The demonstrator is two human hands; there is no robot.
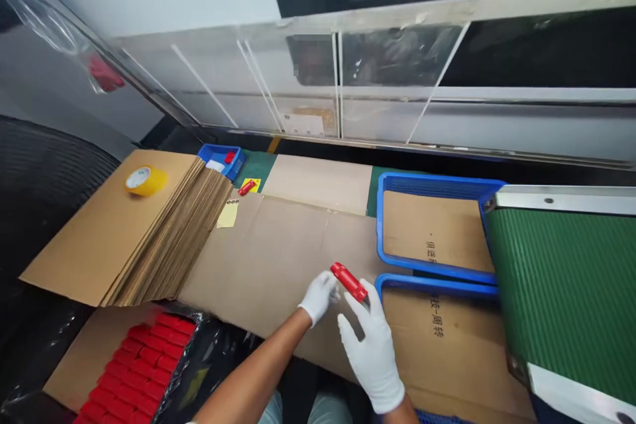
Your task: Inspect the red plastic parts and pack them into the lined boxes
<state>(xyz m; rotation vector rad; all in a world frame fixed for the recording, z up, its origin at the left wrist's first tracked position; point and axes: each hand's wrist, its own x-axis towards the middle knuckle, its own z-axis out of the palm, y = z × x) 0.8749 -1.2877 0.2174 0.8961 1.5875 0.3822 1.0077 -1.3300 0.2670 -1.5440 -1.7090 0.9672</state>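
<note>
Both gloved hands, left hand (319, 296) and right hand (370, 344), pinching a red piece (348, 281) over flat cardboard (278, 258). Blue tray (380, 232) edge just right; bare cardboard left.

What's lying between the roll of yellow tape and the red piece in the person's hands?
In the head view: a fanned stack of flat cardboard sheets, then bare cardboard up to the red piece.

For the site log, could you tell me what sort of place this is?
Probably a factory packing station: a green conveyor belt at the right, a stack of flat cardboard sheets, and a lined box of red parts. Both gloved hands hold one red part.
</note>
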